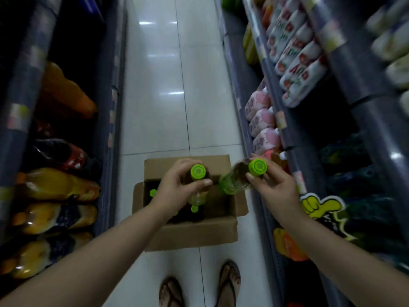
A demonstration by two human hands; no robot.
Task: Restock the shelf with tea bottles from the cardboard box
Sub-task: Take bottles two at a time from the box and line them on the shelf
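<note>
Head view: left hand (177,185) curled around the neck of a clear plastic tea bottle with a lime-green cap (197,185), fingers wrapped just under the cap, thumb on the near side. That bottle hangs upright, its base right above the open brown cardboard box (194,233). Right hand (273,187) pinches a second green-capped tea bottle (238,177) at the cap end, thumb and fingers closed on the neck; this one is tilted, body pointing away toward the left hand, cap toward the right-side shelf (285,138). Both bottles near each other, not clearly touching.

Box sits on the white tiled floor (155,85) below and between both hands, flaps open. More green caps (153,193) show inside, under the left hand. Pink-labelled bottles (261,127) lie on the shelf just beyond the right hand. Yellow thumbs-up sticker (318,206) on the shelf edge right of the right wrist. Orange and dark soda bottles (55,187) on the shelving left of the left arm. Two feet in flip-flops (199,286) below the arms. Frame is motion-blurred.
</note>
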